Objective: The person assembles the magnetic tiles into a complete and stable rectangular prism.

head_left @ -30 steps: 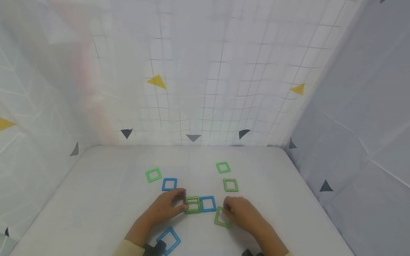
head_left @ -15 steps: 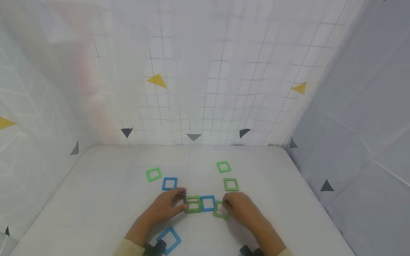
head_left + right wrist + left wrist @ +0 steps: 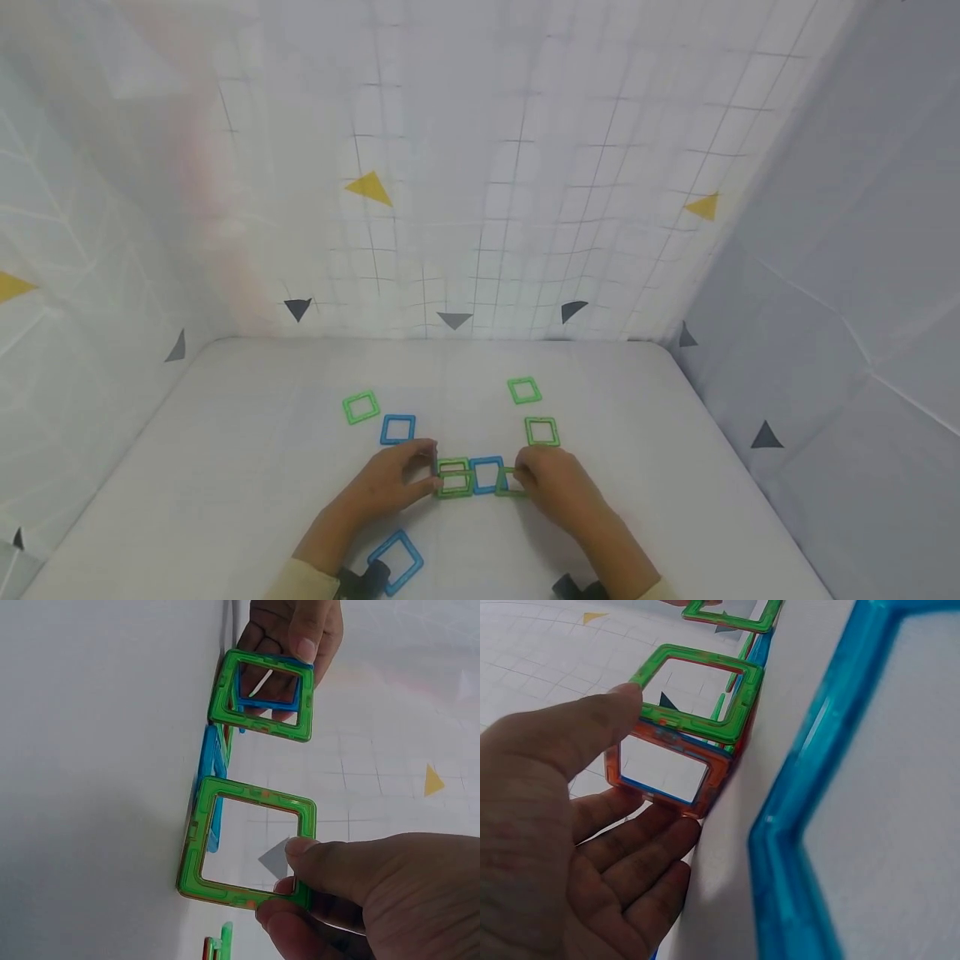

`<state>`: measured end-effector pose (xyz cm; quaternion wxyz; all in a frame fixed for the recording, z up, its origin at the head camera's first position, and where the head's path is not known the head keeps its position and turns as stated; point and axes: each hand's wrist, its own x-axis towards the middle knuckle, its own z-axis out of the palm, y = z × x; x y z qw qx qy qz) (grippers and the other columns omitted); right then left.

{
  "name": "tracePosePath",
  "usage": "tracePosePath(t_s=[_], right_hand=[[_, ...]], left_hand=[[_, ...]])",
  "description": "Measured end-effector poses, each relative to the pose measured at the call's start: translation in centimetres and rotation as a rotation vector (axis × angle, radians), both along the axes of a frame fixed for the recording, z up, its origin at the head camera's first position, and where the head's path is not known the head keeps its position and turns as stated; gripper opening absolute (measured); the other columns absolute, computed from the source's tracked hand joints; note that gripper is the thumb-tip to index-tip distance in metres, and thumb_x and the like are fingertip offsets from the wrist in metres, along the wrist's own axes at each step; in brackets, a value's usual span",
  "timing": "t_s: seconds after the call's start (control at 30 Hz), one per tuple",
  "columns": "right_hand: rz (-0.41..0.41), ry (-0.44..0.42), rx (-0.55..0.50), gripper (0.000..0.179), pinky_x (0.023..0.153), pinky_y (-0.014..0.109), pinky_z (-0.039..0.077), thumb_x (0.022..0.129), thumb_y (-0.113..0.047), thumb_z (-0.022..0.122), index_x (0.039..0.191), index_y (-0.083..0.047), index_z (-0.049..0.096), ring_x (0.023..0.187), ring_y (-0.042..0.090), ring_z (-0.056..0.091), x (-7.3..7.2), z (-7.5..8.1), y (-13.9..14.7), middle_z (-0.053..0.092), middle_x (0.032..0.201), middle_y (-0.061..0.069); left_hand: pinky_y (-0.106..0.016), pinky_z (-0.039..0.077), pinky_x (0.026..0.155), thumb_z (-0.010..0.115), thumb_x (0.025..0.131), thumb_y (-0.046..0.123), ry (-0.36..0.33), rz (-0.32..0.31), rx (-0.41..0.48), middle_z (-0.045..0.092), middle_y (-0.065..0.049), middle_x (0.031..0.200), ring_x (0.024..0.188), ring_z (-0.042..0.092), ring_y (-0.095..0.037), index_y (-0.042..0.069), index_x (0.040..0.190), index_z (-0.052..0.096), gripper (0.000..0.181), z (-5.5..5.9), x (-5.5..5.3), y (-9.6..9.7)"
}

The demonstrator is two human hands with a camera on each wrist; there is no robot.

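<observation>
"So, what's new on the head view?"

"From my remote seat, I see the right hand has brought the held green frame inward, and its left edge now overlaps the right side of the blue frame. Whether they touch, I can't tell. The left hand stays put at the left side of the front green frame."

"What does that mean for the work?"

"I judge it's at the close-in stage: the held green frame and the blue frame are near enough that alignment matters, and a small tilt could spoil it. Meanwhile, I see a loose blue frame lying on the worktop, just beside the left forearm."

"And the left wrist view?"

"There I find the thumb at the corner where the front green frame meets a reddish frame, the fingers along the reddish frame's opposite edge. I read that as a light pinch on it."

"Right wrist view?"

"I have thumb and fingers pinching the held green frame upright, by a corner away from the left hand. The blue frame sits between the two green ones, seen nearly edge-on, so both hands flank it."
</observation>
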<state>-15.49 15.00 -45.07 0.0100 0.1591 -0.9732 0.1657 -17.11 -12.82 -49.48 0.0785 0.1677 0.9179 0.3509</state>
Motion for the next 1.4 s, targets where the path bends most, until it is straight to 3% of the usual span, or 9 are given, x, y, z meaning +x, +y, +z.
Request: tracePosePath(t_s=[0.37, 0.67, 1.17, 1.4], right_hand=[[0.010, 0.010, 0.007, 0.007, 0.055, 0.019, 0.043, 0.082, -0.022, 0.066, 0.076, -0.023, 0.061, 0.058, 0.002, 0.045, 0.3, 0.2, -1.3, 0.049, 0.063, -0.018], [0.047, 0.007, 0.015, 0.010, 0.052, 0.017, 0.041, 0.085, -0.026, 0.062, 0.077, -0.024, 0.057, 0.055, 0.002, 0.044, 0.5, 0.3, -2.1, 0.046, 0.062, -0.018], [0.114, 0.140, -0.008, 0.011, 0.052, 0.013, 0.041, 0.083, -0.021, 0.065, 0.076, -0.022, 0.056, 0.055, 0.000, 0.043, 0.8, 0.0, -2.7, 0.049, 0.066, -0.017], [0.118, 0.135, -0.018, 0.007, 0.053, 0.013, 0.043, 0.084, -0.022, 0.063, 0.079, -0.023, 0.058, 0.056, -0.001, 0.044, 0.8, -0.2, -2.9, 0.050, 0.067, -0.017]], left_hand=[[-0.043, 0.035, 0.102, 0.058, 0.076, 0.060, -0.018, 0.013, -0.011, 0.052, 0.012, 0.126, 0.124, 0.042, -0.017, 0.023, 0.131, 0.046, 0.067, 0.1, 0.0, 0.2], [-0.042, 0.034, 0.103, 0.059, 0.077, 0.059, 0.021, -0.001, 0.000, 0.053, 0.012, 0.125, 0.124, 0.042, -0.015, 0.022, 0.131, 0.047, 0.066, 0.1, -0.1, 0.0], [-0.042, 0.036, 0.101, 0.060, 0.077, 0.057, 0.019, 0.000, -0.011, 0.054, 0.012, 0.124, 0.123, 0.044, -0.016, 0.022, 0.130, 0.048, 0.065, 0.0, 0.1, 0.1], [-0.043, 0.036, 0.101, 0.060, 0.077, 0.058, 0.005, 0.000, -0.015, 0.053, 0.011, 0.125, 0.124, 0.043, -0.017, 0.022, 0.130, 0.047, 0.065, 0.2, 0.2, 0.2]])
